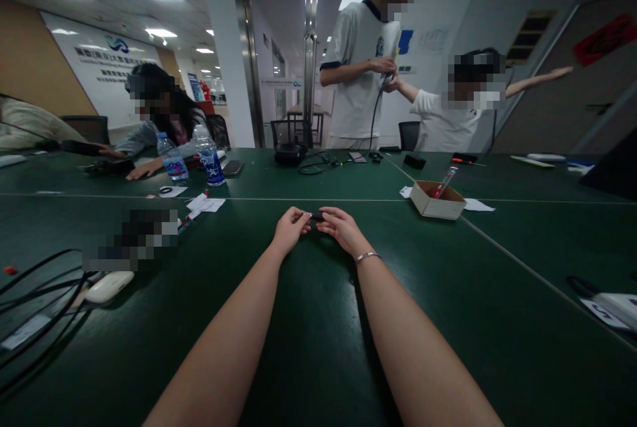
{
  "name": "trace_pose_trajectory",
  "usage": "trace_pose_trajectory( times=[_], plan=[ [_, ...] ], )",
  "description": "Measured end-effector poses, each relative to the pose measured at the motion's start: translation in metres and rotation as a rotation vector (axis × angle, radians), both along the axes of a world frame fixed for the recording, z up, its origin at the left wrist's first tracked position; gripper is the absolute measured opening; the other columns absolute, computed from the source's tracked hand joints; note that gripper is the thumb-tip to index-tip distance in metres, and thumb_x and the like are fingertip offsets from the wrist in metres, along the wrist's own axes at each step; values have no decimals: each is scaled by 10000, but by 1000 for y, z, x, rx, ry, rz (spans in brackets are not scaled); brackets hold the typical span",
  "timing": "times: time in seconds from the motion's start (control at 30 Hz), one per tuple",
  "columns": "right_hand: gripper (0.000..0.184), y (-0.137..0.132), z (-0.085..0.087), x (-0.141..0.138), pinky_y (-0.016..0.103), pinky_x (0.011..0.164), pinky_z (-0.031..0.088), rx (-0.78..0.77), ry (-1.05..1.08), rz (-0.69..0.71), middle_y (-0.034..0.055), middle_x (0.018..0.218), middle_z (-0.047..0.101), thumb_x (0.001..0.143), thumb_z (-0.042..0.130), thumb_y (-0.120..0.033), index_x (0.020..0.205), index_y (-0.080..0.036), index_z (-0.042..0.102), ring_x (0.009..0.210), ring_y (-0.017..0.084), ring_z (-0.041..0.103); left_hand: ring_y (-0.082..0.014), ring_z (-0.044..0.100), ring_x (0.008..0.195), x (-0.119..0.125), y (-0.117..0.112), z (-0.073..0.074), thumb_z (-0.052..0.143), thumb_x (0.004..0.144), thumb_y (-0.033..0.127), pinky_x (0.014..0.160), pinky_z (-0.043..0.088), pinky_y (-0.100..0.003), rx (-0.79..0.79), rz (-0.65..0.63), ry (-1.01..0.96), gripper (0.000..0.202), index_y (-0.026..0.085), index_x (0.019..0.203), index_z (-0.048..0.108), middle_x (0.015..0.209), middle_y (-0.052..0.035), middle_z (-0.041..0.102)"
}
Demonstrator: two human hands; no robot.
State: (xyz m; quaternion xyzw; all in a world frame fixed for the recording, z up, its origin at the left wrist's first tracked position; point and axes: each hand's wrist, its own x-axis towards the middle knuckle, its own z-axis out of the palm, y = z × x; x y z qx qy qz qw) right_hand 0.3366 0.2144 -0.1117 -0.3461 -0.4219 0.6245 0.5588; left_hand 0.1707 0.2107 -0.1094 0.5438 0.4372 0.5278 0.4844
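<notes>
Just above the green table (318, 321), my two hands meet over a small dark object (316, 216). It is short and black, with a lighter bit at its left end; its exact kind is too small to make out. My left hand (290, 231) pinches that left end between thumb and fingers. The right end sits in the closed fingertips of my right hand (342, 229), which wears a silver bracelet (368, 256) at the wrist. Fingers cover part of the object.
To the right stands a small cardboard box (438, 209) with a clear tube (445, 182) leaning in it. Two bottles (213, 165) are at the back left. Black cables (44, 288) and a white device (109, 286) lie at left. Several people are across the table.
</notes>
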Motion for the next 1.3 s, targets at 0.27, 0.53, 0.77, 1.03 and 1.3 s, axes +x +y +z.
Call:
trace_pose_trajectory(
  times=[0.27,0.53,0.77,1.03,1.3],
  plan=[
    [192,1,-3,2,233,645,574,35,-11,42,29,748,672,749,750,-150,929,-161,685,657,138,676,-114,576,576,-2,3,-1,702,717,472,528,439,-210,6,-11,28,361,152,728,534,660,-17,607],
    [206,-1,-1,3,209,636,570,34,-25,50,34,740,671,745,721,-104,942,-156,690,655,128,669,-112,546,549,-4,3,0,655,718,491,515,412,-209,18,-16,104,357,164,697,511,603,1,575],
    [240,-2,-1,5,209,655,576,54,-31,89,17,801,653,724,752,-99,944,-171,687,691,122,669,-97,479,475,-7,5,-4,550,775,575,477,361,-209,21,12,212,421,168,666,527,541,14,527],
    [249,-4,2,5,207,628,584,74,-24,115,20,854,646,711,758,-99,935,-187,694,728,133,670,-103,429,403,-8,9,-7,473,790,671,445,317,-227,18,26,289,550,170,574,539,450,7,484],
    [262,-5,2,6,207,598,565,39,-26,139,17,755,657,709,772,-135,957,-164,693,637,117,646,-107,410,371,-7,1,-2,468,786,682,442,317,-234,-12,36,300,589,173,494,529,390,-1,457]
  ],
)
